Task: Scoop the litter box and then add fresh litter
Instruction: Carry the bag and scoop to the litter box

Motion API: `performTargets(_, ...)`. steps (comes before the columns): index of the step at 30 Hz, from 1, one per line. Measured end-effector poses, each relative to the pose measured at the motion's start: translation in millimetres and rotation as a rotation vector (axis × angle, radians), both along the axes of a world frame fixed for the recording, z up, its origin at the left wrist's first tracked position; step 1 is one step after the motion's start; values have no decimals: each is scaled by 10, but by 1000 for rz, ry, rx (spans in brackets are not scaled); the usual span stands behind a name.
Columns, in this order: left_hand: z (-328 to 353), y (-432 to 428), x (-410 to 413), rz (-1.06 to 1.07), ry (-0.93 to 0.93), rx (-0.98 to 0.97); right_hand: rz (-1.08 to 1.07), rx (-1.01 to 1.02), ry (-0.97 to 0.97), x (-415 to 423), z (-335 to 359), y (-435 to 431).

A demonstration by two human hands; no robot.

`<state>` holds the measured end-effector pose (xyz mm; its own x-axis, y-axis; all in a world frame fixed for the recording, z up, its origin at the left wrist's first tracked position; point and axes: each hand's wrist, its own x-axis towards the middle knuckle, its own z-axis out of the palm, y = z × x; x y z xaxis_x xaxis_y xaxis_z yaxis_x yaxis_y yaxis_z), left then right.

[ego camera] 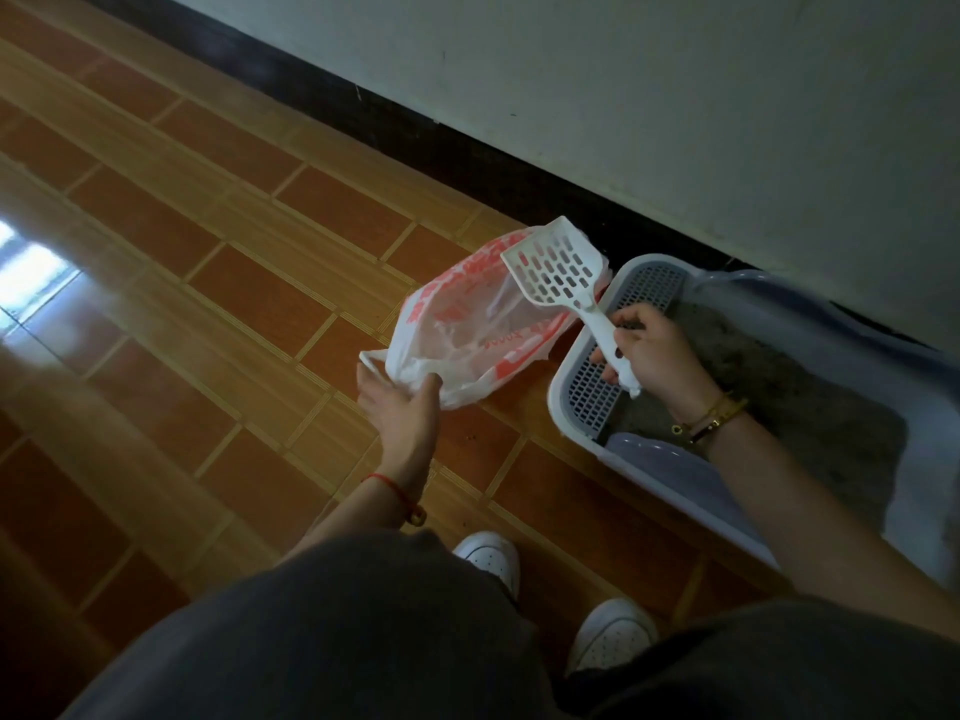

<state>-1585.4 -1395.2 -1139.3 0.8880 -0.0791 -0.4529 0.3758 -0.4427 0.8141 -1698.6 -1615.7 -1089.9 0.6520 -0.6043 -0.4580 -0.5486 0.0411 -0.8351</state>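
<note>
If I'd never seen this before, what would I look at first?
Probably the white slotted scoop, which the right hand holds up over a white bag with red print, mid-picture. The left hand holds that bag's edge on the tiled floor, and the litter box with grey litter sits at right, by the wall.

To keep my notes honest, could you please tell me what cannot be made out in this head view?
Contents of the plastic bag, head view: crumpled film and the scoop in front hide them.
The bag's red print: too blurred to read.
Right end of the litter box: cut off by the frame edge.
Some litter under the right hand: the hand covers it.
</note>
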Motion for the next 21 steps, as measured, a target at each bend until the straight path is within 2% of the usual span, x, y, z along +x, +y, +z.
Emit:
performTargets(9,156,-108,-139,-335,-158,268,6,-90,-58,-218,14,-104)
performTargets(13,264,-202,-262,-463,-478,303,-11,-169,-42,-386,23,-193)
performTargets(15,285,-264,-289,-610,-645,226,-20,-206,-36,-490,29,-249)
performTargets(17,271,-359,-309,-834,-727,160,-29,-249,-28,-610,34,-302)
performTargets(21,122,-613,-382,-1229,-838,199,-78,-297,30,-895,25,-415)
